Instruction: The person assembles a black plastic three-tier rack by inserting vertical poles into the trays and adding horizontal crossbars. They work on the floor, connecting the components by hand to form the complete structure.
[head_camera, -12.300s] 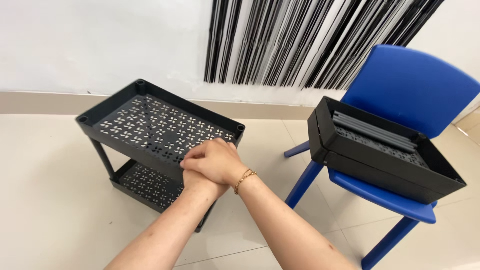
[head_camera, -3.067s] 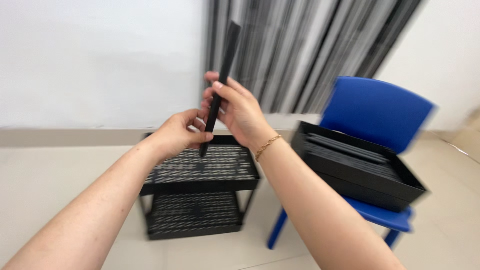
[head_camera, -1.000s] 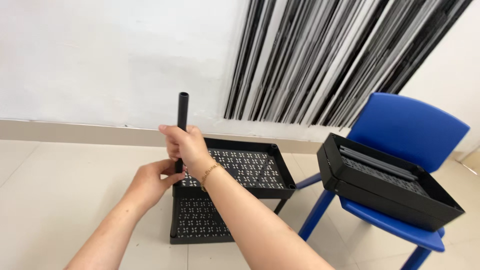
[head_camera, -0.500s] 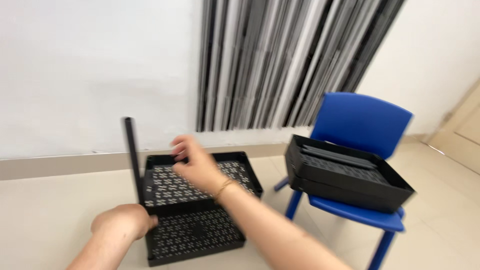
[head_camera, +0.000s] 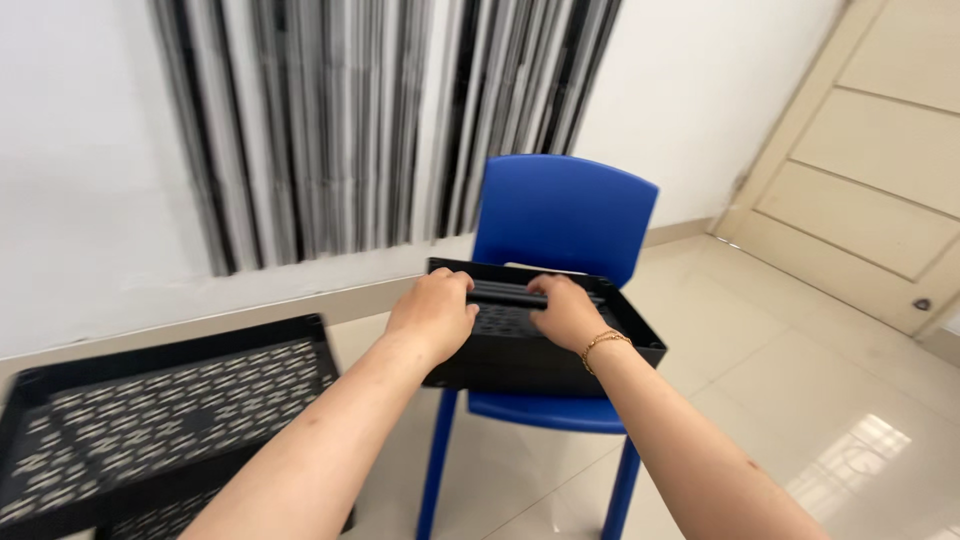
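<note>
A black perforated tray (head_camera: 540, 358) rests on the seat of a blue chair (head_camera: 565, 215). Several dark grey tubes (head_camera: 500, 293) lie inside it along the far side. My left hand (head_camera: 432, 313) reaches over the tray's near left rim, fingers curled down onto the tubes. My right hand (head_camera: 565, 312), with a gold bracelet on the wrist, is in the tray too, fingers bent over the tubes. Whether either hand grips a tube is hidden by the fingers. The black two-tier rack (head_camera: 160, 405) stands at the lower left, away from both hands.
A white wall with black and grey hanging strips (head_camera: 380, 120) runs behind. A beige panelled door (head_camera: 860, 170) is at the right. The floor is glossy cream tile (head_camera: 820, 400).
My view has swung right from the rack to the chair. Both hands left the rack and the upright tube and now reach into the tray on the chair.
</note>
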